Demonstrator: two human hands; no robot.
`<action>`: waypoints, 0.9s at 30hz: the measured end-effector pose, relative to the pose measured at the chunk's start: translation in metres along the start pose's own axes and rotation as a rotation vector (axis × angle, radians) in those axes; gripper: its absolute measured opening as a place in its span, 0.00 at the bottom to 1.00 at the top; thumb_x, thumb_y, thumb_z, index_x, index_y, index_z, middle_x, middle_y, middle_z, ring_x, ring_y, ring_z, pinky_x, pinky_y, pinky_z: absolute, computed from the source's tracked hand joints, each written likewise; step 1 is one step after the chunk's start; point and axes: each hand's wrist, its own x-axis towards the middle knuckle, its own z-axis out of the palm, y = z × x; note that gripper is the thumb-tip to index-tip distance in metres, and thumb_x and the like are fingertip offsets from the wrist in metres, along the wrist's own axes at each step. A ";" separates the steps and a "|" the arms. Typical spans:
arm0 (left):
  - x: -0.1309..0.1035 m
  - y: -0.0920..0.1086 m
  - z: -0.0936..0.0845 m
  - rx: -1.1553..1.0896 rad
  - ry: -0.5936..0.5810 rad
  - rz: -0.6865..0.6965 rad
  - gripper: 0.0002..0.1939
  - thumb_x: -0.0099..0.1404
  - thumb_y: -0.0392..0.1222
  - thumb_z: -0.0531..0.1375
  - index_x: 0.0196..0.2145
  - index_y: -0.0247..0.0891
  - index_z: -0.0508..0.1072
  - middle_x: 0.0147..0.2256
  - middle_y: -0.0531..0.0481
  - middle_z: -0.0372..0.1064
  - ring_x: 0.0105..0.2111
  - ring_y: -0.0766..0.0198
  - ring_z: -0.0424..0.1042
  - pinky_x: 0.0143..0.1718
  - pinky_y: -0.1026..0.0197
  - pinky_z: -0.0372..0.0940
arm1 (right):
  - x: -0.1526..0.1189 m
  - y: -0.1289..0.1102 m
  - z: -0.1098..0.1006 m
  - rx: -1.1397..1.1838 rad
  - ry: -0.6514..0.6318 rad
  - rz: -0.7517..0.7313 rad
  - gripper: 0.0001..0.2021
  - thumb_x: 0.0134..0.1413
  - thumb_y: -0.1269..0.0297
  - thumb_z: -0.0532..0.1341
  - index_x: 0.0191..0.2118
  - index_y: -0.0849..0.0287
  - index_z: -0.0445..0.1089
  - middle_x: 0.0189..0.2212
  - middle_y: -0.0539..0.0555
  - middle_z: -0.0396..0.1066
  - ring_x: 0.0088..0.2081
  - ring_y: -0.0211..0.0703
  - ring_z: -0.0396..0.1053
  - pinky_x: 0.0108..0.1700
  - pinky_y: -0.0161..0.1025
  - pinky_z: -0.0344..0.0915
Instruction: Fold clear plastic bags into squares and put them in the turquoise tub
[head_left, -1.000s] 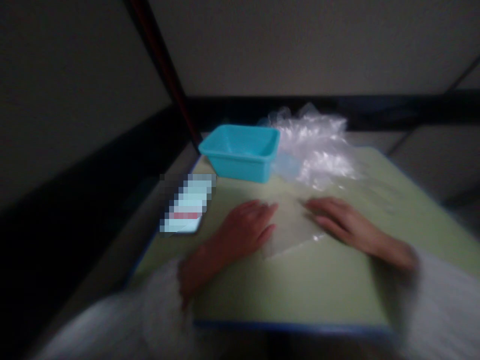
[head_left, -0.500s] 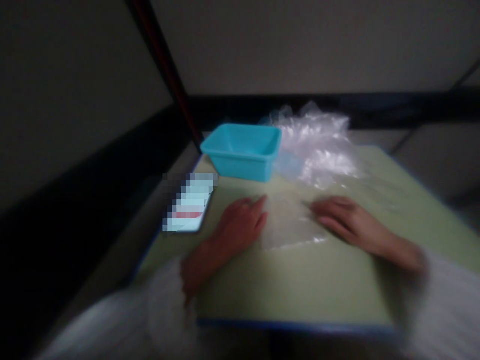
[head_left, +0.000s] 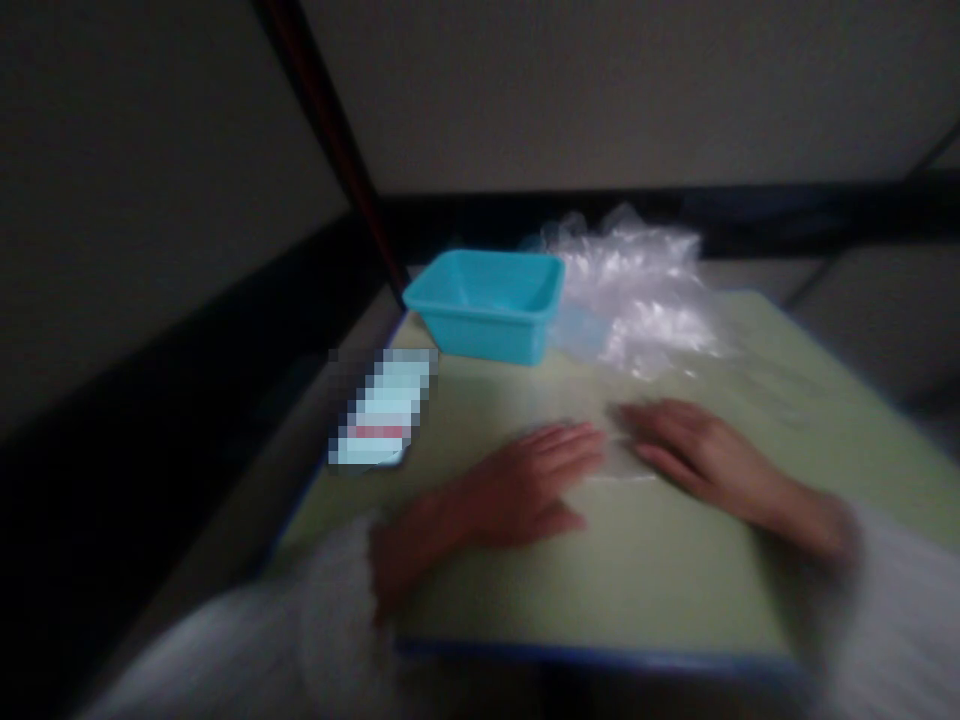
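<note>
Clear plastic sheet (head_left: 621, 462) lying on green table (head_left: 637, 585); left hand (head_left: 525, 485) spreading unclenched over it; right hand (head_left: 701, 450) resting at its edge, cannot tell whether gripping.

Dim, blurry throughout; glare on crumpled plastic (head_left: 652, 320).

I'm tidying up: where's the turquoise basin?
In the head view, the turquoise basin stands back left on the table, just left of the crumpled clear plastic.
</note>
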 end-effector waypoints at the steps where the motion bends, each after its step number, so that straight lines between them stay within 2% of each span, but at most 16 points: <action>1: 0.001 0.002 0.001 -0.016 -0.022 0.025 0.32 0.66 0.53 0.53 0.60 0.27 0.55 0.63 0.34 0.48 0.65 0.52 0.43 0.64 0.50 0.44 | 0.000 -0.001 0.001 0.013 -0.007 -0.002 0.18 0.63 0.61 0.52 0.56 0.61 0.61 0.52 0.61 0.69 0.51 0.51 0.68 0.54 0.54 0.63; 8: -0.001 0.003 0.005 -0.055 -0.075 -0.006 0.40 0.64 0.58 0.53 0.62 0.25 0.51 0.64 0.32 0.43 0.65 0.52 0.41 0.64 0.51 0.43 | 0.001 0.000 0.006 -0.012 -0.008 0.032 0.18 0.65 0.65 0.48 0.57 0.61 0.60 0.55 0.61 0.66 0.52 0.49 0.68 0.55 0.54 0.63; 15: -0.002 0.004 0.010 -0.040 -0.070 -0.001 0.40 0.64 0.60 0.53 0.63 0.29 0.50 0.64 0.35 0.42 0.65 0.52 0.38 0.65 0.51 0.40 | 0.002 0.002 0.005 -0.029 -0.003 0.018 0.19 0.64 0.66 0.48 0.58 0.60 0.61 0.54 0.61 0.67 0.52 0.50 0.68 0.54 0.54 0.64; 21: -0.008 -0.008 -0.006 -0.027 -0.064 -0.074 0.43 0.62 0.62 0.54 0.64 0.31 0.46 0.65 0.37 0.40 0.65 0.52 0.39 0.65 0.50 0.38 | 0.001 0.003 0.006 -0.035 0.001 0.020 0.18 0.63 0.65 0.49 0.57 0.59 0.62 0.53 0.60 0.68 0.50 0.50 0.70 0.53 0.54 0.66; 23: -0.014 -0.018 -0.012 0.005 -0.063 -0.124 0.40 0.65 0.59 0.52 0.65 0.32 0.45 0.65 0.38 0.39 0.66 0.53 0.37 0.65 0.50 0.36 | 0.000 0.003 0.006 -0.041 -0.010 0.024 0.18 0.64 0.65 0.49 0.56 0.60 0.63 0.53 0.60 0.68 0.50 0.50 0.70 0.53 0.54 0.66; 25: -0.020 -0.028 -0.015 0.049 -0.054 -0.190 0.30 0.71 0.50 0.46 0.65 0.35 0.46 0.66 0.42 0.39 0.66 0.58 0.37 0.65 0.51 0.36 | 0.000 0.003 0.006 -0.048 -0.021 0.029 0.18 0.64 0.65 0.49 0.56 0.61 0.63 0.53 0.61 0.68 0.50 0.50 0.69 0.54 0.54 0.65; 27: -0.024 -0.035 -0.015 0.080 -0.062 -0.222 0.25 0.72 0.44 0.43 0.64 0.38 0.47 0.66 0.46 0.40 0.66 0.61 0.36 0.65 0.52 0.36 | 0.000 0.004 0.006 -0.052 -0.030 0.034 0.18 0.64 0.65 0.48 0.55 0.63 0.64 0.53 0.62 0.68 0.50 0.51 0.70 0.54 0.54 0.65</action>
